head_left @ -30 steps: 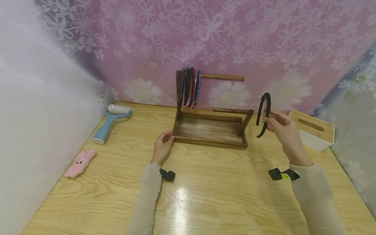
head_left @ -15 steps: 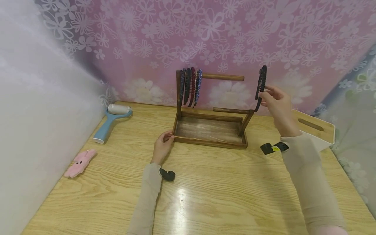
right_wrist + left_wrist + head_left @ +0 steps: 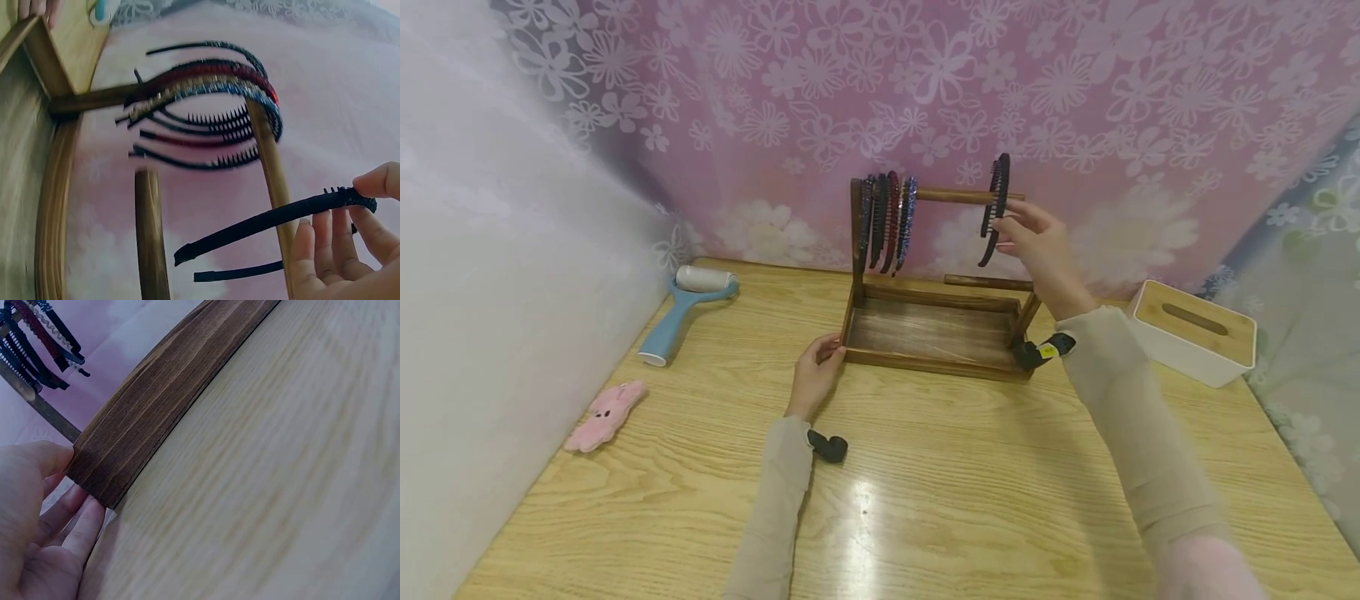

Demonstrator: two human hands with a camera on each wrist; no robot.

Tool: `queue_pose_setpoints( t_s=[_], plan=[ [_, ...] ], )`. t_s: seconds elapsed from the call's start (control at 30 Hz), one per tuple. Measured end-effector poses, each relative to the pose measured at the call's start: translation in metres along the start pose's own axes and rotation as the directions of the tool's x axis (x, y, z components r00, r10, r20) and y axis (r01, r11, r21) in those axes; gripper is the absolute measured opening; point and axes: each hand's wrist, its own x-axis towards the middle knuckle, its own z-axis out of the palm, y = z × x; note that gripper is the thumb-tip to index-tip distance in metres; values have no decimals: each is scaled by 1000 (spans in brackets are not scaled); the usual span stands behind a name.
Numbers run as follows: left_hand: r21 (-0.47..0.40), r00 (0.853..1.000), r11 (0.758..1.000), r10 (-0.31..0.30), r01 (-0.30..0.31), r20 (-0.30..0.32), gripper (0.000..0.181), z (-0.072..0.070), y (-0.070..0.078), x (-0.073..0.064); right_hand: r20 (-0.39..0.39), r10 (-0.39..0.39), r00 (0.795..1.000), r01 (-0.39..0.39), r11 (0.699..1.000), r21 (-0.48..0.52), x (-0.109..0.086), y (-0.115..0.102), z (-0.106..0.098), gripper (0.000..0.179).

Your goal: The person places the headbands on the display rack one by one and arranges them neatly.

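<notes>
Thumb and fingertips of my right hand (image 3: 1047, 254) pinch a black toothed headband (image 3: 1002, 187). This headband is around the free right end of the upper bar (image 3: 953, 196) of a dark wooden headband rack (image 3: 917, 362). Several headbands (image 3: 891, 217), black, dark red and glittery blue, hang at that bar's left end, beside the upright. My left hand (image 3: 815, 377) holds the front left corner of the rack's tray. In the left wrist view its thumb and fingers lie about that wooden corner (image 3: 119, 450). A lower bar (image 3: 988, 282) stands below the pinched headband.
A white tissue box (image 3: 1195, 333) with a wooden lid stands right of the rack. To the left lie a blue lint roller (image 3: 681, 312) and a pink plush toy (image 3: 606, 417). Behind the rack hangs a flowered pink cloth (image 3: 760, 133).
My right hand has lifted the black headband and carried it left, from near the tissue box to the upper bar's end. The left hand and the rack have stayed still.
</notes>
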Motion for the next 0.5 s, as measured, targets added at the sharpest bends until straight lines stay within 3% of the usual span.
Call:
queue_pose_setpoints(
  t_s=[0.33,0.5],
  plan=[
    [1,1000,1000,20,-20,-2,37,-2,-3,2,111,61,992,-70,995,77,15,5,50,49],
    [5,999,1000,28,-28,-30,36,2,-31,16,106,79,991,-88,993,78,20,11,69,47]
  ],
)
